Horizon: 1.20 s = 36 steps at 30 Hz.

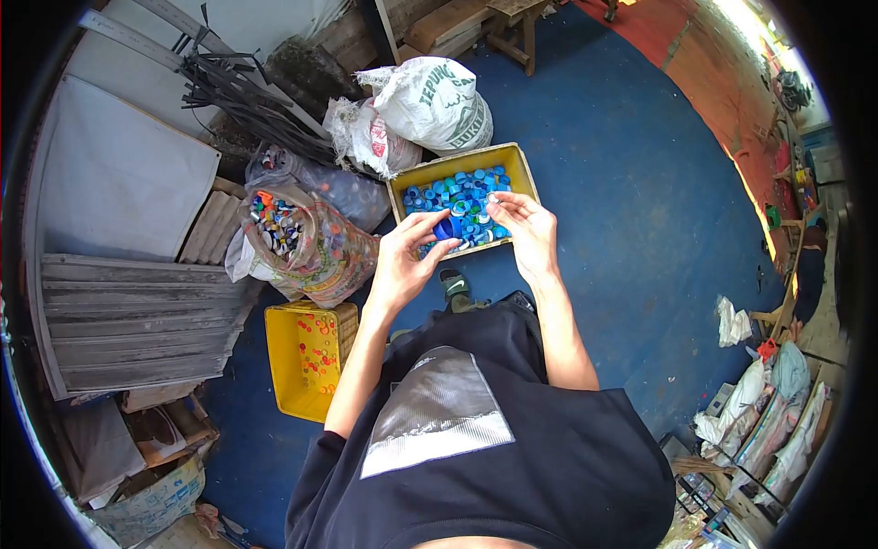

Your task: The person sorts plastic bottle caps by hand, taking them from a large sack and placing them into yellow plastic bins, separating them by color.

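Observation:
My left hand [409,256] is closed round a large dark blue bottle cap [446,229], pinched between thumb and fingers. To its right, my right hand [531,231] pinches a small whitish piece [493,199], too small to name for certain. Both hands are above a yellow crate [523,171]. Inside the crate lie many loose plastic caps [471,190], mostly blue with some green and white.
Two white sacks [437,108] stand behind the crate. To the left is an open sack [343,252] of mixed caps, beside a clear bag [352,197]. A second yellow crate [288,384] holds orange-red caps. Stacked boards [137,320] line the left side.

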Motion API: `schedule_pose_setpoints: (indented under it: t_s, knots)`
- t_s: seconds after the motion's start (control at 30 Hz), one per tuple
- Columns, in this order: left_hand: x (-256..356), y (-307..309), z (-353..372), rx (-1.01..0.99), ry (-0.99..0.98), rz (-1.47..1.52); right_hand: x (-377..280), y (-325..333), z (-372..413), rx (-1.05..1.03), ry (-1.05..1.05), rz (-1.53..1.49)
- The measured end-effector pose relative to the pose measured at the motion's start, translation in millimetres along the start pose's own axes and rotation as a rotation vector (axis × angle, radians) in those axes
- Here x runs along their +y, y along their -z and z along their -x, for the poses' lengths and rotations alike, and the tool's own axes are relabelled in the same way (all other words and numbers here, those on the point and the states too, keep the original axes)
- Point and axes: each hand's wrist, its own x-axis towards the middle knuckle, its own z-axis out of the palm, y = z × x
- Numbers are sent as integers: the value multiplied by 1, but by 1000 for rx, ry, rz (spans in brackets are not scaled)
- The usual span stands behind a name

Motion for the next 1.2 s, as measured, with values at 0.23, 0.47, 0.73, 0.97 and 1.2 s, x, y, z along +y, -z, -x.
schedule_pose_setpoints:
  t_s: [0.23, 0.47, 0.73, 0.97, 1.2]
  knots:
    - [3, -1, 7, 14, 22, 17, -2, -7, 0, -80, -88, -30]
    - [-1, 5, 15, 33, 43, 14, 4, -10, -5, -111, -184, -80]
    - [0, 8, 16, 30, 50, -6, 17, -1, -13, -50, -167, 38]
    - [-10, 5, 2, 30, 53, -33, 17, -4, -14, -182, -212, -111]
    - [-17, -12, -23, 34, 29, -83, 10, -3, -20, -139, 0, 303]
